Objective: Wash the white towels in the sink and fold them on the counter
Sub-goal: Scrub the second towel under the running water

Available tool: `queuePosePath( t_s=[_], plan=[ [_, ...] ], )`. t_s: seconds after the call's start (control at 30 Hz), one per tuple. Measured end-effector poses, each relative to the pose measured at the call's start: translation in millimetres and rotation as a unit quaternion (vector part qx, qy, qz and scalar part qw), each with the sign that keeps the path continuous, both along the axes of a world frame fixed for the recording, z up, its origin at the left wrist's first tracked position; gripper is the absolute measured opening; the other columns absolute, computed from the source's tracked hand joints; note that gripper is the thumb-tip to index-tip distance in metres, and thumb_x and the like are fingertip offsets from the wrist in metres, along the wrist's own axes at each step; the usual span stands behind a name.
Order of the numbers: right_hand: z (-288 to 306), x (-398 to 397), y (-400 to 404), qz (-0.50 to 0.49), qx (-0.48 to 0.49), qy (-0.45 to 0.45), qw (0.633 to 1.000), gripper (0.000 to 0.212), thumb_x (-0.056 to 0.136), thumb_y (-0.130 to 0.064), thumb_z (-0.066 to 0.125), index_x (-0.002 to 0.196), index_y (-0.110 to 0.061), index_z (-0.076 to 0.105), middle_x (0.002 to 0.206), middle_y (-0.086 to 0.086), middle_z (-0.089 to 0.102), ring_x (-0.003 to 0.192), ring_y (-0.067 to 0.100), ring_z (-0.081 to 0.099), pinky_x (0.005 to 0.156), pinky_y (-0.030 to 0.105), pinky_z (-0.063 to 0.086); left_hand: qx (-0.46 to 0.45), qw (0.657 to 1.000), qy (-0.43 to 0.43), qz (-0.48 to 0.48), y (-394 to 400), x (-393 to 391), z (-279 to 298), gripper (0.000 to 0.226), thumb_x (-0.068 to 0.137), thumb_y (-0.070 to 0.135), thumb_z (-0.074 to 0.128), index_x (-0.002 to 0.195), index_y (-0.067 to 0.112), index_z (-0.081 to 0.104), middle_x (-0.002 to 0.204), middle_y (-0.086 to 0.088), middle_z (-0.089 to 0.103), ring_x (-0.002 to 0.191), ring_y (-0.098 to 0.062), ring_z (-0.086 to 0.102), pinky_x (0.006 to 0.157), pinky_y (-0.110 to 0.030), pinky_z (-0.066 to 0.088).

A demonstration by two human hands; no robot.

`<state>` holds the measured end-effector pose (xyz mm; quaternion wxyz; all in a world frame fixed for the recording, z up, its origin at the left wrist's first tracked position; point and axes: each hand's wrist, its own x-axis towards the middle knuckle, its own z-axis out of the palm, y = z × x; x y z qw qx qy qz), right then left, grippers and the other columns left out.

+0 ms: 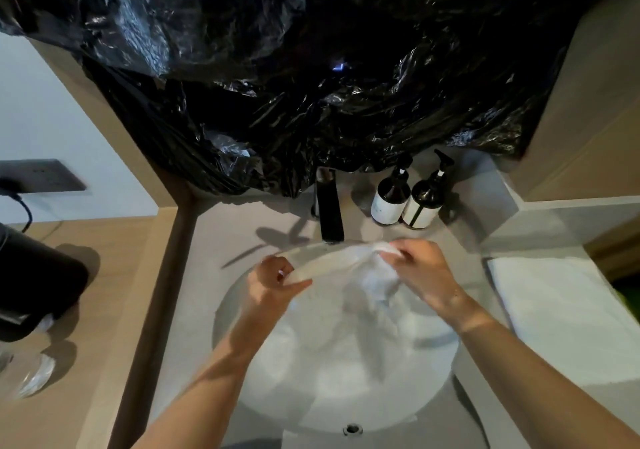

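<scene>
A wet white towel (349,275) hangs stretched over the round white sink (346,410), its top edge pulled taut between both hands. My left hand (273,282) pinches the towel's left corner above the basin's left rim. My right hand (422,268) grips the right corner near the faucet. The rest of the towel drapes down into the basin, blurred. A second white towel (561,306) lies folded flat on the grey counter to the right of the sink.
A black faucet (329,206) stands behind the sink, with two dark pump bottles (407,195) to its right. Black plastic sheeting (311,67) covers the wall above. On the wooden counter at left sit a black appliance (34,279) and a clear glass (31,376).
</scene>
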<state>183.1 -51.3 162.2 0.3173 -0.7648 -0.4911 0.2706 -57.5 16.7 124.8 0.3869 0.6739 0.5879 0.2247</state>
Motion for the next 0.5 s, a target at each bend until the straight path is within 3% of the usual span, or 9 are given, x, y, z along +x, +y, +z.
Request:
queuePosePath(
  t_s=[0.03,0.1,0.13,0.2,0.27,0.33,0.4,0.43,0.5],
  plan=[
    [-15.2,-1.7,-4.2,0.026,-0.025,-0.047,0.998,0.034,0.080,-0.052,0.051,0.057,-0.028,0.056,0.056,-0.008,0.050,0.058,0.007,0.045,0.058,0.024,0.034,-0.020,0.999,-0.037,0.011,-3.9,-3.6,-12.5,0.022,0.084,0.007,0.073,0.075,0.004,0.053,0.072,0.000,0.048,0.061,-0.008,0.050,0.053,-0.009,0.038],
    [-46.1,-5.8,-14.8,0.074,-0.062,-0.070,0.993,0.029,0.084,-0.049,0.055,0.061,-0.032,0.062,0.060,-0.008,0.059,0.063,0.009,0.056,0.061,0.023,0.041,-0.040,0.999,-0.002,0.018,-12.0,-10.5,-46.5,0.021,0.095,0.000,0.051,0.078,0.010,0.046,0.076,0.005,0.046,0.070,-0.003,0.049,0.057,-0.008,0.044],
    [-61.6,-8.9,-20.9,0.092,-0.090,-0.081,0.988,0.022,0.089,-0.040,0.059,0.076,-0.028,0.071,0.073,-0.006,0.067,0.075,0.015,0.063,0.068,0.026,0.045,-0.023,0.999,0.029,-0.017,-15.7,-18.3,-65.7,0.019,0.095,0.005,0.053,0.078,0.014,0.050,0.079,0.013,0.050,0.078,0.001,0.048,0.062,-0.006,0.042],
    [-89.2,-14.1,-31.2,0.142,-0.154,-0.123,0.970,0.020,0.094,-0.027,0.057,0.106,-0.018,0.071,0.108,0.001,0.069,0.103,0.021,0.063,0.084,0.026,0.043,-0.079,0.990,0.064,-0.101,-19.3,-23.1,-92.9,0.013,0.084,0.028,0.073,0.088,0.021,0.063,0.100,0.031,0.050,0.096,0.011,0.043,0.075,-0.008,0.034],
    [-112.6,-16.2,-39.0,0.199,-0.192,-0.144,0.950,0.030,0.094,-0.021,0.054,0.122,-0.018,0.064,0.131,0.002,0.059,0.122,0.021,0.052,0.100,0.025,0.037,-0.138,0.950,0.189,-0.209,-22.7,-18.6,-106.0,0.035,0.076,0.056,0.070,0.101,0.032,0.066,0.130,0.017,0.046,0.126,-0.008,0.040,0.093,-0.019,0.033],
    [-128.1,-19.0,-44.0,0.214,-0.198,-0.142,0.946,0.050,0.089,-0.018,0.054,0.139,-0.020,0.050,0.152,0.002,0.039,0.139,0.022,0.034,0.115,0.031,0.026,-0.140,0.931,0.228,-0.248,-25.2,-13.5,-115.9,0.073,0.072,0.077,0.050,0.131,0.033,0.054,0.154,0.003,0.030,0.146,-0.023,0.021,0.115,-0.038,0.021],
    [-148.3,-21.7,-45.0,0.225,-0.196,-0.217,0.929,0.075,0.086,-0.026,0.052,0.153,-0.026,0.019,0.162,0.000,0.011,0.148,0.025,0.013,0.121,0.039,0.008,-0.050,0.930,0.260,-0.254,-25.6,-6.1,-123.7,0.078,0.083,0.073,0.043,0.150,0.037,0.027,0.163,0.003,-0.002,0.151,-0.022,-0.005,0.119,-0.047,-0.001],
    [-160.3,-24.8,-43.8,0.230,-0.191,-0.247,0.922,0.081,0.084,-0.032,0.050,0.154,-0.028,0.011,0.162,0.001,0.008,0.148,0.029,0.011,0.120,0.045,0.007,-0.007,0.929,0.261,-0.263,-26.0,-2.3,-129.4,0.075,0.088,0.069,0.042,0.152,0.037,0.020,0.162,0.003,-0.008,0.150,-0.023,-0.009,0.118,-0.051,-0.004],
    [-179.6,-34.0,-37.7,0.236,-0.211,-0.265,0.911,0.080,0.080,-0.046,0.043,0.153,-0.027,0.016,0.161,0.003,0.015,0.144,0.033,0.019,0.113,0.051,0.011,0.002,0.905,0.290,-0.311,-28.0,9.6,-141.4,0.072,0.087,0.067,0.037,0.149,0.031,0.031,0.161,-0.009,0.016,0.148,-0.034,0.018,0.113,-0.061,0.013]
  ],
)
